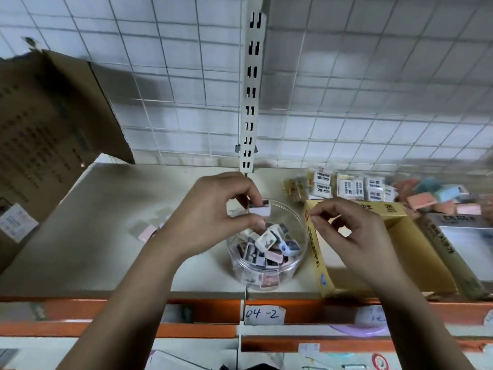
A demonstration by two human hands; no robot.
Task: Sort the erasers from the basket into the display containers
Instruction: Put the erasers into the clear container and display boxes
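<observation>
A clear round plastic container [298, 265] stands on the shelf and holds several small printed erasers [266, 240]. Above its rim my left hand [213, 209] pinches a small white eraser [72, 210] between thumb and fingers. To the right, over the near corner of a yellow cardboard display box [386, 252], my right hand [352, 231] hovers with its fingers curled; thumb and forefinger meet, and I cannot tell whether they hold anything. A loose pink eraser [146, 233] lies on the shelf to the left.
Packs of white 2B erasers [346, 186] and pastel erasers [432, 194] lie at the back right. A second display box [464, 236] stands far right. A brown carton [48, 145] fills the left. Wire grid [346, 89] backs the shelf; an orange shelf edge [200, 308] runs in front.
</observation>
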